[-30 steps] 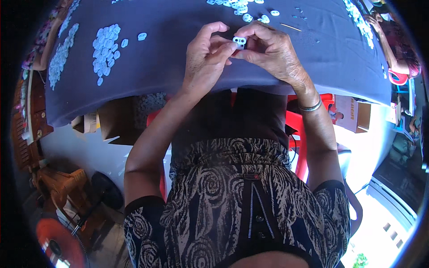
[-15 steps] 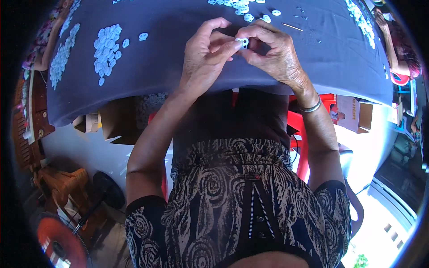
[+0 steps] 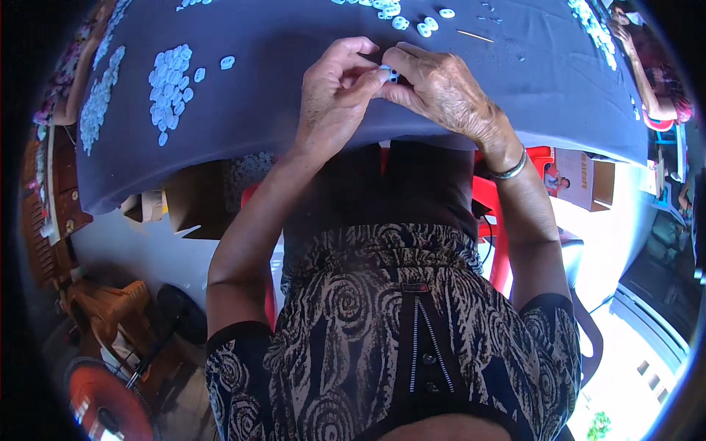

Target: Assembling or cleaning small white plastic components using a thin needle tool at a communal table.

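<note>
A small white plastic piece with dark round holes (image 3: 390,73) sits between my two hands, just above the dark tablecloth (image 3: 265,95). My left hand (image 3: 334,92) pinches it between thumb and fingers, its other fingers curled. From the other side my right hand (image 3: 448,92) closes on the same piece, its back turned up and hiding most of the fingertips. Whether the right fingers hold anything else cannot be seen. Several similar white pieces (image 3: 424,28) lie just beyond my hands, close to a thin pale stick (image 3: 475,35) and some tiny dark bits (image 3: 491,20).
To the left lies a heap of white pieces (image 3: 169,84), with another heap (image 3: 101,103) farther left and one at the far right (image 3: 594,37). Other people's arms (image 3: 641,77) rest at the table's sides. Below the edge stands an open cardboard box (image 3: 195,202).
My right hand has turned so its back faces up more, and its fingers have closed over the white piece. Both hands and the piece have shifted slightly.
</note>
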Motion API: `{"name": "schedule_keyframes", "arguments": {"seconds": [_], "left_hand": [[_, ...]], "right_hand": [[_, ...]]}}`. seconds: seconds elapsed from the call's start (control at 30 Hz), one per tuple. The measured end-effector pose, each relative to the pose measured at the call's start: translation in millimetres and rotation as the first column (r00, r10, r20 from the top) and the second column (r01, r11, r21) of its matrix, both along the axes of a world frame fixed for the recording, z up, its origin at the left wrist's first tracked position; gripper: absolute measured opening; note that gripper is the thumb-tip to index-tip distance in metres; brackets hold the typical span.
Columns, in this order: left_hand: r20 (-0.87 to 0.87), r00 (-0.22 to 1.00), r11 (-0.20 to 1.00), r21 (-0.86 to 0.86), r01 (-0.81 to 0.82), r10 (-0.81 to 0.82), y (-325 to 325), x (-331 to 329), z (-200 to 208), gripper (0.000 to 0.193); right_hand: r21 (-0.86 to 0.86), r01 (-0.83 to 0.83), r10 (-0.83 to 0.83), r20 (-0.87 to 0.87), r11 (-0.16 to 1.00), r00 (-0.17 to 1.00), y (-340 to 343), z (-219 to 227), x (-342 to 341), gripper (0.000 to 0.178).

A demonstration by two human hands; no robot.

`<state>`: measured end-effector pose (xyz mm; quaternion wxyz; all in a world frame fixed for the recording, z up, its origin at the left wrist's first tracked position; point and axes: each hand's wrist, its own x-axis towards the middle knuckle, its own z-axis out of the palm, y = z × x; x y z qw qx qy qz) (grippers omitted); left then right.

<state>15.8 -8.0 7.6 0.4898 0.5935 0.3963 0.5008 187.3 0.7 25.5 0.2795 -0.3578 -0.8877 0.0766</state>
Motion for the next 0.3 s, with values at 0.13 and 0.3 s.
{"name": "schedule_keyframes", "arguments": {"seconds": [0.13, 0.3], "left_hand": [[0.078, 0.996, 0.996, -0.081, 0.038, -0.031, -1.1, 0.2, 2.2, 0.024], [0.051, 0.999, 1.0, -0.018, 0.012, -0.011, -3.2, 1.6, -2.4, 0.026]], "right_hand": [[-0.052, 0.018, -0.016, 0.032, 0.998, 0.999, -0.8, -3.9, -1.2, 0.031], [-0.103, 0.031, -0.026, 0.058, 0.994, 0.998, -1.4, -8.0, -1.4, 0.032]]}}
